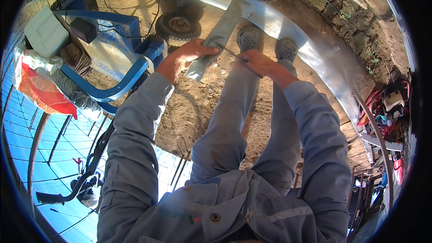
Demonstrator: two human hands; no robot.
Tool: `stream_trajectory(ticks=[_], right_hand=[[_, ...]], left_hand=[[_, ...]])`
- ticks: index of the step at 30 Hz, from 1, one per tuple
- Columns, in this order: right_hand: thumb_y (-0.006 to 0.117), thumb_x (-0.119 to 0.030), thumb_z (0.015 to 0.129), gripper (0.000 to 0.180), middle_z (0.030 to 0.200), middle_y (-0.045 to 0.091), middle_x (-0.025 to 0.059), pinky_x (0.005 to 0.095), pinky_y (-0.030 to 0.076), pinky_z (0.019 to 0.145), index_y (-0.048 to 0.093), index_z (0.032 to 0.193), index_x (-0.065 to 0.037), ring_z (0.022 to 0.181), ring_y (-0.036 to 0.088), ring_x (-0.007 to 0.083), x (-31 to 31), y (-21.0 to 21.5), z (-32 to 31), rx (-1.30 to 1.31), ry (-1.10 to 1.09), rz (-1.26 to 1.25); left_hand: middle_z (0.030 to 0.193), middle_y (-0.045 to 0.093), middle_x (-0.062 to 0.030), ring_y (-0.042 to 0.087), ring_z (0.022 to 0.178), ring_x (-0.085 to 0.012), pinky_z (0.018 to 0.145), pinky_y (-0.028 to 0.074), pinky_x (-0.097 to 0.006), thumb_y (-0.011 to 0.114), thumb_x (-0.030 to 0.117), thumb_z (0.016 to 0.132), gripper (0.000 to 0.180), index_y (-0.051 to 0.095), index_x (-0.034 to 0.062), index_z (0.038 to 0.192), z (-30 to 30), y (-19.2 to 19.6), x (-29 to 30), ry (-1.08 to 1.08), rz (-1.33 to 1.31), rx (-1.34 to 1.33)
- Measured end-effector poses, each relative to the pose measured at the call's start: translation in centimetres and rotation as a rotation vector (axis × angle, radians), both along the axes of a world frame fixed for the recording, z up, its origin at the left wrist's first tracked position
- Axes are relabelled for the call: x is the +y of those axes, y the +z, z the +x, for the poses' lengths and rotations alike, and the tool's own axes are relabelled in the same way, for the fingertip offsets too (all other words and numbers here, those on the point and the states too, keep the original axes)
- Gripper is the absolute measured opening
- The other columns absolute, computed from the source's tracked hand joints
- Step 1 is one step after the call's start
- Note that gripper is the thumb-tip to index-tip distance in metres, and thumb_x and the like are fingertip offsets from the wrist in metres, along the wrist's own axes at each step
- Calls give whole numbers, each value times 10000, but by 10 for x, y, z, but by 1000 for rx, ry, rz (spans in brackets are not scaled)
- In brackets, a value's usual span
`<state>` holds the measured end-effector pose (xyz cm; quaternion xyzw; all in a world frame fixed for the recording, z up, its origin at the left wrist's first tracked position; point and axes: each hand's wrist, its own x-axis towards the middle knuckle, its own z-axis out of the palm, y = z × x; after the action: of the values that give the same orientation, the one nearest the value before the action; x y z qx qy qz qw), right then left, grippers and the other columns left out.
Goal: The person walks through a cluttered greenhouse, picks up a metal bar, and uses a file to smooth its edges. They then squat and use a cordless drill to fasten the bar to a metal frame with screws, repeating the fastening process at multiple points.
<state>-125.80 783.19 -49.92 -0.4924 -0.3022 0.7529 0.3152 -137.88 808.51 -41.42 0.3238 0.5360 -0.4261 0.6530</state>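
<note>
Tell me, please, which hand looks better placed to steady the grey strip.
Probably the left hand: it grips the strip near its lower end, while most of the right hand sits to the strip's right.

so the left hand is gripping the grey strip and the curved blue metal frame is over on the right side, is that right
Not quite: the curved blue metal frame is over on the left side, as the head view shows. The left hand is gripping the grey strip.
</note>
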Motion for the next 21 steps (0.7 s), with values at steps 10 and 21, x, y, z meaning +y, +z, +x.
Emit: stream_trajectory(ticks=[10, 21], right_hand=[[509, -862, 904, 912, 937, 684, 237, 481, 504, 863, 701, 955, 28, 936, 669, 371, 11, 6, -16, -20, -54, -77], [478, -863, 917, 875, 913, 693, 195, 475, 512, 845, 698, 920, -15, 943, 688, 357, 16, -3, -24, 73, -20, -21]], left_hand=[[876, 742, -49, 680, 688, -115, 611, 542, -279, 847, 232, 906, 303, 742, 3, 1075, -13, -11, 6, -139, 28, -19], [840, 743, -65, 686, 651, -145, 595, 567, -292, 858, 220, 890, 314, 740, -17, 1058, -28, -7, 5, 98, -28, -21]])
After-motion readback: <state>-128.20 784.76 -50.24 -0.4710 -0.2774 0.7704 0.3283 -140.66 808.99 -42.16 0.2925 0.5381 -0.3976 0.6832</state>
